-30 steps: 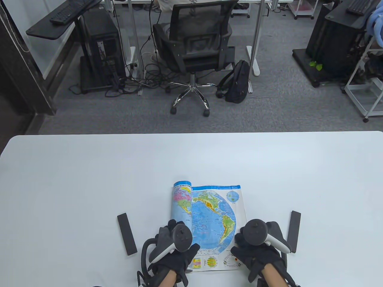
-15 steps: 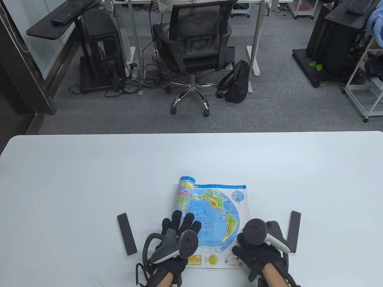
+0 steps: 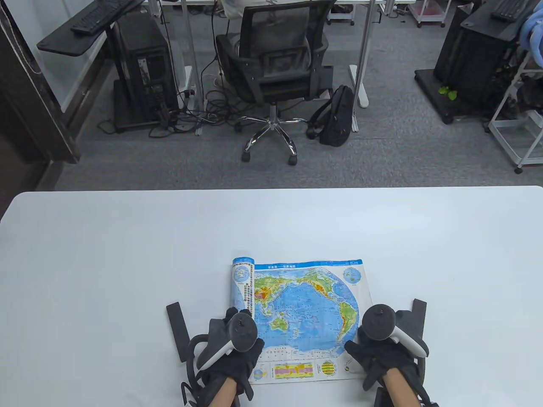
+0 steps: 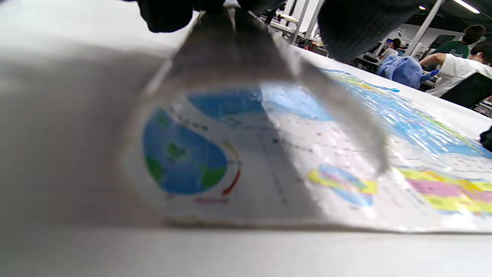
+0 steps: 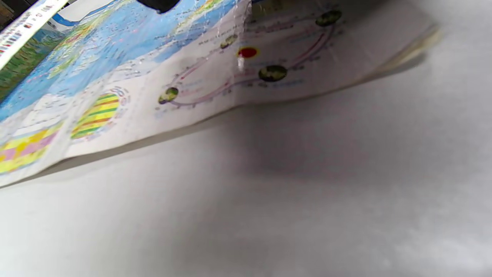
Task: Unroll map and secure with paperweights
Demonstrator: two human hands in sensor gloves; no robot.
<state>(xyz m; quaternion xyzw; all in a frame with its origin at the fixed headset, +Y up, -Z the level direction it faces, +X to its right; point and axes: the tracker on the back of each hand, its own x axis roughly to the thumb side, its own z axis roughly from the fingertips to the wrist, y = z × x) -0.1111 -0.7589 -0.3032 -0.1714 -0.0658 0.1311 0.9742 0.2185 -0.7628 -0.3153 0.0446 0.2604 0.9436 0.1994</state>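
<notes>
The map (image 3: 303, 311) lies near the front edge of the desk (image 3: 106, 254), most of it spread flat, with a curl of paper still rolled along its left side (image 3: 242, 280); judging by that curl, the unrolling is nearly but not fully done. The left hand (image 3: 231, 352) sits on the near end of the roll, and the left wrist view shows the sheet arching up under the dark glove, so the hand seems to be there to push the curl leftward and stop it springing back; whether its fingers grip the paper or only press on it cannot be told. The right hand (image 3: 382, 347) rests on the map's near right corner, apparently pinning that side so the sheet does not slide while the other side opens; the right wrist view shows the near edge lifting slightly off the desk. Two dark bar paperweights wait close by: the left paperweight (image 3: 177, 326) just left of the left hand, the right paperweight (image 3: 418, 313) partly hidden behind the right hand, each within easy reach of the edge it will probably hold.
</notes>
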